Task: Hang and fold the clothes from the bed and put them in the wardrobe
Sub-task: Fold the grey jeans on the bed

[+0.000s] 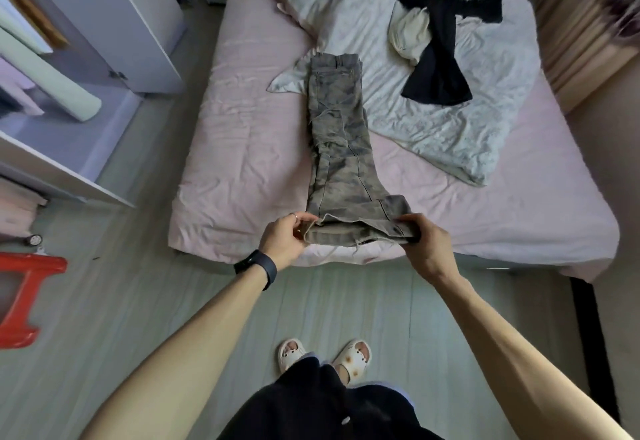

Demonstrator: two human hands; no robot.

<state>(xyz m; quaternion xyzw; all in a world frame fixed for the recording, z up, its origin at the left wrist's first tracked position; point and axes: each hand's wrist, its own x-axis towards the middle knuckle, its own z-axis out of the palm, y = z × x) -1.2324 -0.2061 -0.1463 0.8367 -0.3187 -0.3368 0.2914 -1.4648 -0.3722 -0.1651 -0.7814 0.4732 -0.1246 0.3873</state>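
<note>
Grey camouflage trousers lie lengthwise on the pink bed, legs laid together, waistband at the far end. My left hand pinches the left corner of the leg hems at the bed's near edge. My right hand grips the right corner of the same hems, lifted slightly off the sheet. A black garment and a cream garment lie on the white duvet at the far right. The open white wardrobe stands at the left.
A red plastic stool stands on the floor at the left. A wardrobe door hangs open beside the bed's left side. Curtains run along the right. Pale wooden floor lies between me and the bed.
</note>
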